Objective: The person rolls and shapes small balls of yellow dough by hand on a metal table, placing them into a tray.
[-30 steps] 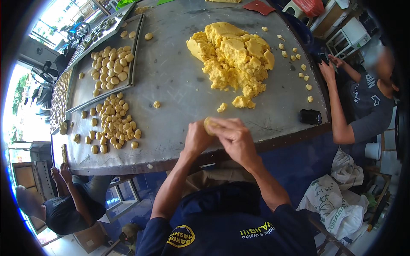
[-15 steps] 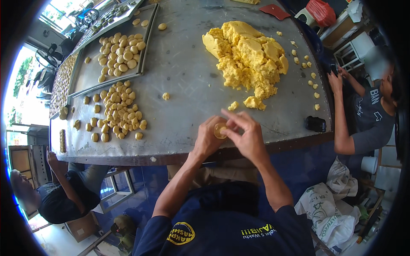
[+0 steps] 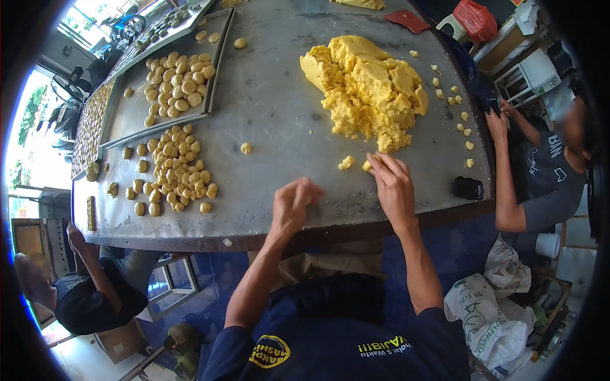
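1. Grip of the right hand (image 3: 397,188) is pinched on a small yellow lump (image 3: 367,166), just off the near side of the yellow pile (image 3: 368,86). It is too hidden to say if the lump is lifted or touching the counter (image 3: 270,82).
2. Grip of the left hand (image 3: 292,203) is partly blurred. Its fingers look curled, and I can't say if they have something in them. It is over the counter, close to the near edge.
3. To pinch well, press softly from both sides. The lump looks crumbly, so a hard squeeze might break it. Low fingers should help keep it whole.
4. Biggest is the yellow pile, nearer the counter's right edge than its left. It has smooth slabs at the far end and rough, bumpy bits at the near end.
5. Smaller is the heap of tan balls (image 3: 175,166), by the counter's near left corner.
6. Smallest are the bright lump, mostly under the fingers, and a loose yellow piece (image 3: 346,163) just left of it.
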The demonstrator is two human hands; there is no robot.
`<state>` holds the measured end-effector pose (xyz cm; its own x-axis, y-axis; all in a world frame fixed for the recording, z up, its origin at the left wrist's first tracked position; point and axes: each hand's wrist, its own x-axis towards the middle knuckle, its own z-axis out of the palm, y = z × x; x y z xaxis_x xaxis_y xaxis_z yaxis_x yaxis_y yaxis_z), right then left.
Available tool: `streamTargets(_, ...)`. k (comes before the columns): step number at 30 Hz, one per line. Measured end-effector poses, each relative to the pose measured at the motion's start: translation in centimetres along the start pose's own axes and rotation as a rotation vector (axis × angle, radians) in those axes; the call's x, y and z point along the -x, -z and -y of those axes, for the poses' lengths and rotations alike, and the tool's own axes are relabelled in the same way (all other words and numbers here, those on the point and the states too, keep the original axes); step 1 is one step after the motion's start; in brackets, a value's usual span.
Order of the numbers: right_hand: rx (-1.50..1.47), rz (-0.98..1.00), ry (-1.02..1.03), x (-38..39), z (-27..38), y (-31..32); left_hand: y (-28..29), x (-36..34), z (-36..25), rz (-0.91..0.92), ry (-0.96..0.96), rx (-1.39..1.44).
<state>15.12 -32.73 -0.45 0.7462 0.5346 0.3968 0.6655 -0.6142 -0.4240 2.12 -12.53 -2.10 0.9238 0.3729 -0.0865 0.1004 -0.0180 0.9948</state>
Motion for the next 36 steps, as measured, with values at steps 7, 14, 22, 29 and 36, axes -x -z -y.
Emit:
streamTargets(7, -0.394, -0.081, -0.19, -1.8, 1.6, 1.6, -0.1, 0.9, -0.1, -0.238, -0.26, -0.055)
streamTargets(14, -0.198, 0.071, 0.173, -3.6, 2.1, -2.1, 2.0, 0.8, 2.0, -0.011, -0.006, 0.159)
streamTargets(22, -0.196, -0.09, -0.153, 1.5, -1.9, 0.7, 2.1, 0.3, 0.2, -0.038, -0.223, -0.227)
streamTargets(29, -0.155, -0.112, -0.165, 3.7, -1.6, -0.1, 3.8, -0.8, -1.8, -0.061, -0.309, -0.67)
streamTargets(36, -0.152, -0.122, -0.169, 3.6, -1.5, -0.1, 4.1, -2.2, -4.4, -0.128, 0.021, -0.507)
